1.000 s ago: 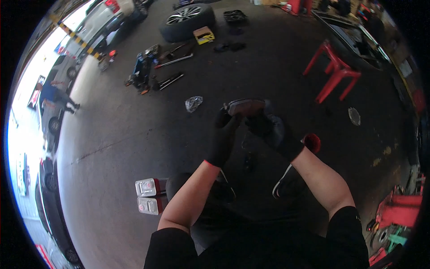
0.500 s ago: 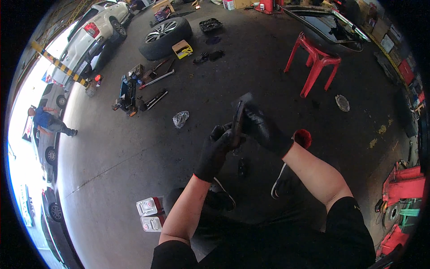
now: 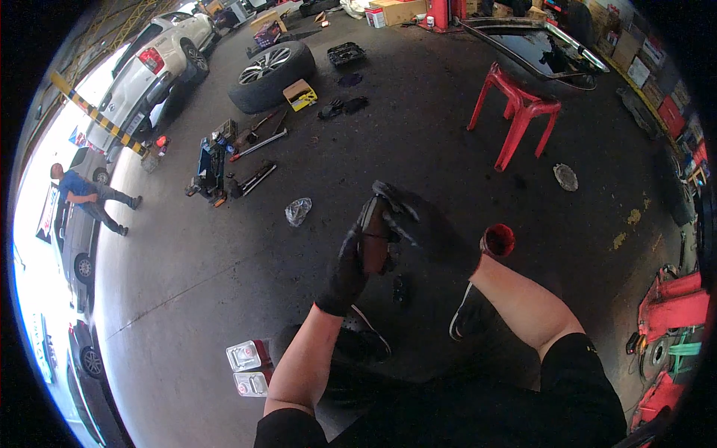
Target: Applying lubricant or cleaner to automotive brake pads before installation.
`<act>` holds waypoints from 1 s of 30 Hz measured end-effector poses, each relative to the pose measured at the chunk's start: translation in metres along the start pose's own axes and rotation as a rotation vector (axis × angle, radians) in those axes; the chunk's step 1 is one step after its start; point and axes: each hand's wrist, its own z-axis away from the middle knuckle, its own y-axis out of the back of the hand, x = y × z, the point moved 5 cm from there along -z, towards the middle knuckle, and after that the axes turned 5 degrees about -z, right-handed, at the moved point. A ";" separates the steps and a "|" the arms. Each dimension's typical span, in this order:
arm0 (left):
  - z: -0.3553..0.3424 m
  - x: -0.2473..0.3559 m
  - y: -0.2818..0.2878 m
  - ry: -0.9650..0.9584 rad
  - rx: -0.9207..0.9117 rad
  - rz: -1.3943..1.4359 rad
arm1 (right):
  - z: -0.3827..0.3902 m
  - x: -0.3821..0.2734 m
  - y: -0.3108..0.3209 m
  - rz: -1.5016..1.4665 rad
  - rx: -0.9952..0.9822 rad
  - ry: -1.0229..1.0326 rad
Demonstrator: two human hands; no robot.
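A brake pad (image 3: 376,243) with a dull brownish face is held upright over the floor in front of me. My left hand (image 3: 347,269), in a black glove, is closed around its lower part and left edge. At the pad's upper end, the black-gloved fingers of my right hand (image 3: 429,228) are bent against it; their inner side is hidden. Beside my right wrist an open red container (image 3: 499,240) stands on the floor. Below the hands, between my shoes, lies a small dark part (image 3: 402,290), too dim to make out.
Crumpled clear plastic (image 3: 298,211) lies ahead, left of the hands. Tools and a blue toolbox (image 3: 212,160) are farther left, near a wheel (image 3: 272,75). A red stool (image 3: 515,112) stands ahead right. Two bottles (image 3: 246,356) sit by my left leg. A person (image 3: 89,198) is far left.
The pad has turned so its brownish face shows. My right hand, blurred beside the pad before, now has its fingers bent at the upper end. The person at far left has shifted slightly.
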 end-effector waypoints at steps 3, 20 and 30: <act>-0.004 -0.006 0.002 0.018 0.077 0.034 | 0.004 -0.026 -0.004 0.558 0.072 0.350; -0.003 0.003 0.010 0.020 0.055 -0.031 | -0.005 -0.015 0.008 0.690 0.065 0.241; 0.002 0.015 -0.009 -0.146 0.074 -0.164 | 0.006 -0.029 0.000 0.390 0.099 0.211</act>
